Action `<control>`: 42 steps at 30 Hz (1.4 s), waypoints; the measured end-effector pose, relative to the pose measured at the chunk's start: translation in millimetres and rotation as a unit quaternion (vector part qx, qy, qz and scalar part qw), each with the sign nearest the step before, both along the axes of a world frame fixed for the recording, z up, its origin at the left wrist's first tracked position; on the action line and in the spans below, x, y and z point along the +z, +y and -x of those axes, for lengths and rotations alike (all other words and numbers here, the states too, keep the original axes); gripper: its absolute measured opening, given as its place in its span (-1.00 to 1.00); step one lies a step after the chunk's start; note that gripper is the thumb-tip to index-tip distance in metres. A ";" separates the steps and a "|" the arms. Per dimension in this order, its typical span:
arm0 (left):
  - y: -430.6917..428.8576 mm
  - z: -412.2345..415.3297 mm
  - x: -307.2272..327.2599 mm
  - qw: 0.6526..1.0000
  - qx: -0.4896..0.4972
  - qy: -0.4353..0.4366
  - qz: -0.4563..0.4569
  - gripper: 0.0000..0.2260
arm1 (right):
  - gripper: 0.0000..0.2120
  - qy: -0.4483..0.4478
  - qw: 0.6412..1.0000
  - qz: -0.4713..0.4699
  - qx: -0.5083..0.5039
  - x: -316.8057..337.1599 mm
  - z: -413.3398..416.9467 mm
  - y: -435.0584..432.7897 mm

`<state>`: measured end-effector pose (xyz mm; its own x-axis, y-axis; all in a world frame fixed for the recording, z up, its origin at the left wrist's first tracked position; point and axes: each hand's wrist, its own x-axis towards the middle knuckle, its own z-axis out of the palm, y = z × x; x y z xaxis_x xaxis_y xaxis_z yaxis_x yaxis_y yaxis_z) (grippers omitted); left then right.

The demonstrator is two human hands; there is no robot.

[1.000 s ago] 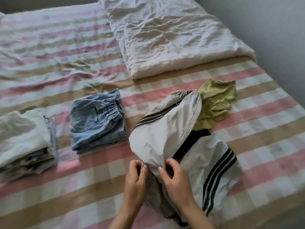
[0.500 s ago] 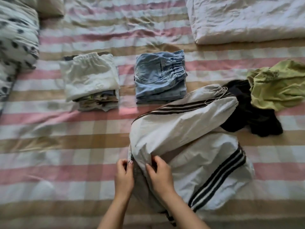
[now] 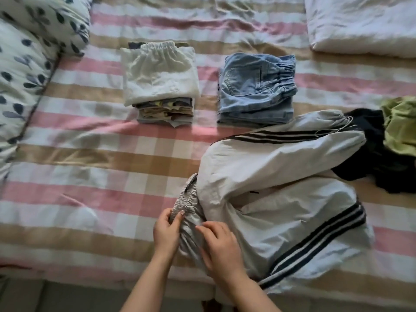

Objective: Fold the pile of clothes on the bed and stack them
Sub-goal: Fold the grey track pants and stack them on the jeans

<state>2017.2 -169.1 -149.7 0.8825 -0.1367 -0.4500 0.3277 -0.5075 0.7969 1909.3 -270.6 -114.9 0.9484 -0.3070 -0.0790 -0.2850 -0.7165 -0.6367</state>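
Note:
White track pants (image 3: 279, 176) with dark side stripes lie spread on the striped bed sheet (image 3: 101, 158), legs pointing right. My left hand (image 3: 167, 230) pinches the elastic waistband at its left end. Beside it, my right hand (image 3: 221, 246) grips the bunched waist fabric. A folded stack topped by a white garment (image 3: 158, 75) sits at the back centre. A folded stack of blue denim (image 3: 256, 88) lies to its right. Unfolded black (image 3: 380, 161) and green (image 3: 400, 124) clothes lie at the right, partly under a pant leg.
Leaf-print pillows (image 3: 29, 52) fill the left side. A folded white quilt (image 3: 360, 23) lies at the back right. The bed's front edge (image 3: 90, 280) runs along the bottom, with floor below it.
The view has swung left and down, bringing the pillows into sight. Both hands have shifted along the pants' waist, and the waistband elastic now shows by my left hand.

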 end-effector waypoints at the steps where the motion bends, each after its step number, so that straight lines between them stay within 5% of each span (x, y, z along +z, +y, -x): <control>1: 5.8 -5.5 5.3 1.000 0.014 -0.018 -0.002 -0.87 | -0.57 0.040 0.999 0.011 0.024 -0.2 -7.5 5.7; 5: 35.0 -32.8 13.7 0.995 0.060 -0.077 -0.022 -0.90 | -0.36 0.170 0.981 0.036 0.087 -18.2 -36.8 27.5; 11: 68.4 -56.0 -17.4 0.993 0.051 0.010 -0.104 -0.93 | -0.56 0.291 0.939 0.080 0.164 -41.2 -63.5 30.0; 15: 79.7 -72.1 -29.1 0.991 -0.020 0.047 -0.126 -0.86 | -0.76 0.119 0.982 0.083 0.119 -20.4 -108.2 13.3; 18: 73.3 -84.3 -25.6 0.998 -0.018 0.018 -0.052 -0.92 | -0.80 0.004 0.994 0.060 0.090 -14.9 -170.3 -5.6; 21: 62.5 -90.9 -22.3 0.998 -0.050 0.027 0.019 -0.92 | -0.74 0.134 0.964 0.084 0.215 -30.2 -226.5 -21.2; 26: 68.2 -86.8 -18.8 0.996 -0.037 0.015 0.074 -0.76 | -0.52 0.350 0.872 -0.063 0.337 -46.5 -261.2 -18.3; 31: 87.9 -85.3 -15.0 0.999 -0.009 -0.026 0.044 -0.78 | -0.86 0.427 0.821 -0.141 0.352 -32.1 -275.9 -2.2; 34: 107.7 -93.6 -11.0 0.998 0.038 -0.057 0.009 -0.81 | -0.88 0.343 0.825 -0.002 0.449 -18.4 -292.4 14.2; 38: 126.4 -106.2 -11.4 0.987 0.105 -0.102 -0.064 -0.90 | -0.94 0.063 0.854 0.261 0.445 -18.2 -296.7 54.2; 40: 130.2 -108.4 -18.4 0.982 0.118 -0.098 -0.106 -0.92 | -0.98 -0.076 0.856 0.292 0.420 -27.4 -283.9 69.2; 42: 132.1 -109.1 -28.9 0.984 0.105 -0.046 -0.139 -0.91 | -0.93 -0.103 0.860 0.269 0.421 -38.8 -273.6 71.8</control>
